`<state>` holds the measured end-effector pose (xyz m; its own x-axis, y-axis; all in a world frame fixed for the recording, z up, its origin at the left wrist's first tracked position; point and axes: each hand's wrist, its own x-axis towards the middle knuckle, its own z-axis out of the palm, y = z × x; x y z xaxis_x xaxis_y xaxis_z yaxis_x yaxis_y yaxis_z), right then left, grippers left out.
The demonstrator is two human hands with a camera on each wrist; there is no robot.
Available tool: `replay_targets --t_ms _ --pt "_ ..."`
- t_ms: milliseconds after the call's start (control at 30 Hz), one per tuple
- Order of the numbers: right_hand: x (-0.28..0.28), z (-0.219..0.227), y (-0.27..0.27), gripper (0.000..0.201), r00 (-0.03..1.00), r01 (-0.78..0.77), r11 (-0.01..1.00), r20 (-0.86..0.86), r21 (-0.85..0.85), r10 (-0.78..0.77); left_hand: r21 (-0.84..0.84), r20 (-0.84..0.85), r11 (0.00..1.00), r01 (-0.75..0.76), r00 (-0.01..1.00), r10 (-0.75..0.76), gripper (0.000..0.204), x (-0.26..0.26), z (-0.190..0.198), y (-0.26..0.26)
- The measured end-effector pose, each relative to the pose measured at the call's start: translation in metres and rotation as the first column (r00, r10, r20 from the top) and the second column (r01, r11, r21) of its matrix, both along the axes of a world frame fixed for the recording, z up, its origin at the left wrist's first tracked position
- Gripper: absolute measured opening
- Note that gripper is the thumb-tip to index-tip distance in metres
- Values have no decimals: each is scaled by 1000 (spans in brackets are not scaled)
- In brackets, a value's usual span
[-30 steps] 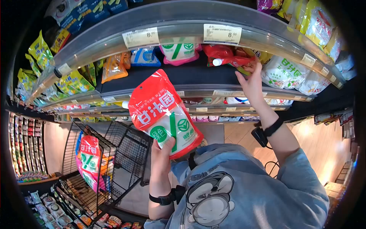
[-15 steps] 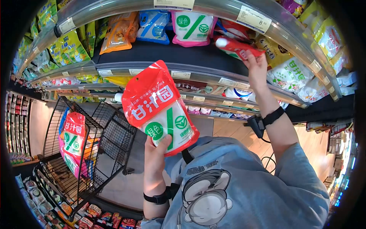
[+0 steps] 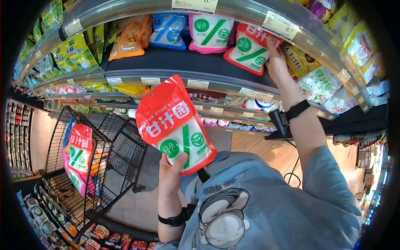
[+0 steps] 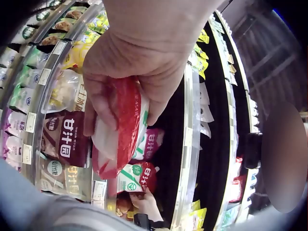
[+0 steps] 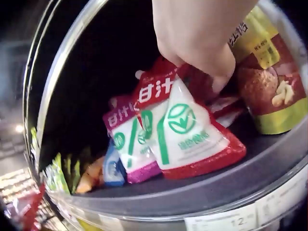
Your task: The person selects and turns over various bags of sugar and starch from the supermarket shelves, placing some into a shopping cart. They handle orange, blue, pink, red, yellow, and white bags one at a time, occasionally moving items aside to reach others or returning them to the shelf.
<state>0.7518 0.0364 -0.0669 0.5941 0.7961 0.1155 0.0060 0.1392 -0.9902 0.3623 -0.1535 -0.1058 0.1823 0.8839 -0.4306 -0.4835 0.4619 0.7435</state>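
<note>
My left hand (image 3: 170, 177) grips a red and white spouted pouch (image 3: 177, 125) by its lower end, thumb across the front. In the left wrist view the fingers curl round this pouch (image 4: 126, 132), seen from its edge. On the shelf, my right hand (image 3: 277, 64) holds a matching red and white pouch (image 3: 249, 52) at its upper right side. The right wrist view shows that pouch (image 5: 192, 132) standing upright near the shelf's front lip, its printed front outward. A pink-edged pouch (image 3: 210, 33) stands beside it, and a yellow-brown bag (image 3: 302, 62) is on its other side.
A black wire cart (image 3: 121, 143) stands at the lower left, with a red and white pouch (image 3: 79, 146) and other colourful packs in it. Blue (image 3: 167, 29) and orange (image 3: 130, 37) pouches line the same shelf. A clear shelf edge with price tags (image 3: 279, 24) runs above.
The right hand has turned its pouch from lying tilted, spout forward, to standing with its front outward. The left hand keeps its pouch nearly in place. The head view has shifted.
</note>
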Motion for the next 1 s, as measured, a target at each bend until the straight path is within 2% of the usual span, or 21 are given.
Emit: replay_targets --t_ms 67,133,167,233,267,300,367,500,567,600,633,700,733,800,833,900,1000 --pt "-9 -14 -7 55 998 14 1000 64 6 -14 -12 -29 1000 2 1000 -3 43 0 1 -1" --pt "-26 -5 -22 56 950 -156 981 254 -117 181 -25 -32 1000 1 999 -2 44 -2 0 -2" --pt "-23 -3 -21 56 950 -158 980 251 -117 183 -38 -35 999 5 999 -7 44 -3 0 -3" --pt "-8 1 -15 50 946 -324 936 -18 -135 325 -45 -45 999 -2 999 0 45 -4 0 -3" --pt "-6 6 -10 44 943 -332 932 -88 -145 322 -50 -50 999 -6 999 4 45 -4 0 -2" --pt "-5 9 -9 44 943 -330 934 -87 -140 320 -45 -51 999 -5 999 2 45 -4 0 -2" --pt "-6 21 -5 44 931 -345 909 35 -234 362 -54 -76 998 -14 997 10 45 -4 0 -2" --pt "-10 18 6 43 928 -368 921 7 -130 372 -29 -83 1000 4 997 -6 45 -7 7 -3" --pt "0 -12 22 44 973 -203 942 50 -267 224 -42 -76 999 7 997 -10 45 -6 9 -2" --pt "5 -16 26 46 972 -208 933 41 -294 230 -31 -76 999 5 997 -8 45 -5 10 0" --pt "11 -20 30 47 962 -231 917 62 -324 264 -24 -89 1000 -11 996 9 45 -4 11 -1" --pt "-14 18 7 50 914 -375 850 7 -370 406 -21 -107 999 -34 994 31 45 -6 11 -3" --pt "-13 15 7 50 911 -382 849 5 -365 412 -29 -106 999 -16 994 13 45 -8 10 -3" --pt "-4 11 9 53 892 -422 877 69 -231 447 -17 -118 1000 4 993 -6 45 -9 9 -2" --pt "1 11 13 53 890 -426 876 68 -225 450 -12 -123 1000 1 992 -2 45 -8 11 -1" --pt "0 25 14 58 832 -365 862 292 -352 472 -11 -137 1000 14 990 -15 45 -8 15 1" --pt "2 32 14 63 839 -340 853 283 -395 465 -22 -114 999 26 993 -28 45 -5 17 4"
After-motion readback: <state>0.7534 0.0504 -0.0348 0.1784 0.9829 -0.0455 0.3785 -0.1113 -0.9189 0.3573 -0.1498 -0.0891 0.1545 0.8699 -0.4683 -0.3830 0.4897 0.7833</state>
